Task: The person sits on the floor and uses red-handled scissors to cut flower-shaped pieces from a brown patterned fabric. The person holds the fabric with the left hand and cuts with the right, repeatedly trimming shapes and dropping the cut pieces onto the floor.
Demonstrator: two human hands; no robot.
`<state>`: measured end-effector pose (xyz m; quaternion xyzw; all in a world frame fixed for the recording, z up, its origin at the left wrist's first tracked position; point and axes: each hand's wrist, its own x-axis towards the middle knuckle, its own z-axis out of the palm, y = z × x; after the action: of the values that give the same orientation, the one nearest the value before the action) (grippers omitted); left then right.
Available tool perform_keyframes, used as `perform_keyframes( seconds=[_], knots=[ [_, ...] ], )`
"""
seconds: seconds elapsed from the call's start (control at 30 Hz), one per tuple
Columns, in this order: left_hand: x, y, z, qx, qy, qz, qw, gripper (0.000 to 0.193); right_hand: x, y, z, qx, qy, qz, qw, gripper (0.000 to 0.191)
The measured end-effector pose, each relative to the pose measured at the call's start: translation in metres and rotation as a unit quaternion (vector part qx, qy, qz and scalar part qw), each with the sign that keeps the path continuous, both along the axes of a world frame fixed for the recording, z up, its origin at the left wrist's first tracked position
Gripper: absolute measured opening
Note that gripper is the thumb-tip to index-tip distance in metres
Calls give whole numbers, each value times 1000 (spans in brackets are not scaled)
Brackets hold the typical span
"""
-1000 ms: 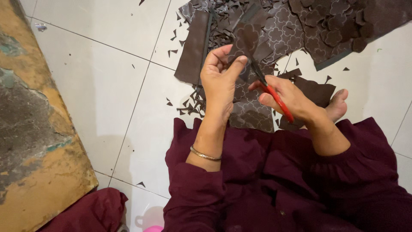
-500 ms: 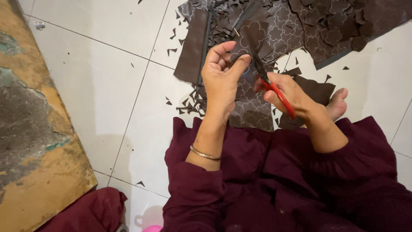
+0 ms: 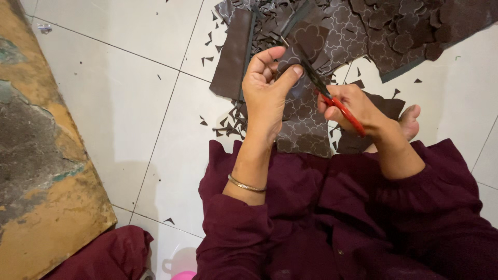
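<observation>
While pinched, flower cutout [image 3: 309,39] tops fingers [image 3: 288,75].

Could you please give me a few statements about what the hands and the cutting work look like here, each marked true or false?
1. The right hand holds red-handled scissors. True.
2. The left hand pinches a dark brown flower-shaped piece of sheet material. True.
3. The left wrist is bare. False: it wears a thin gold bangle.
4. The white tiled floor carries small dark triangular offcuts. True.
5. The person wears bright green sleeves. False: the sleeves are maroon.
6. The scissors lie on the floor. False: they are held up at the piece.
</observation>
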<state>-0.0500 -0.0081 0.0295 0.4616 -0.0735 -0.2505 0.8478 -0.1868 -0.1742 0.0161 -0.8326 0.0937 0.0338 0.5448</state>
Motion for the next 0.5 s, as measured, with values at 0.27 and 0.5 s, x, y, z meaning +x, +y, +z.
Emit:
perform_keyframes(
  seconds=[0.27,0.5],
  knots=[
    [1,1,-3,-5,6,-7,1000,40,-1,-5,6,-17,29,6,999,82],
    [5,1,-2,27,8,-16,999,38,0,-12,4,-46,33,21,998,83]
  ],
)
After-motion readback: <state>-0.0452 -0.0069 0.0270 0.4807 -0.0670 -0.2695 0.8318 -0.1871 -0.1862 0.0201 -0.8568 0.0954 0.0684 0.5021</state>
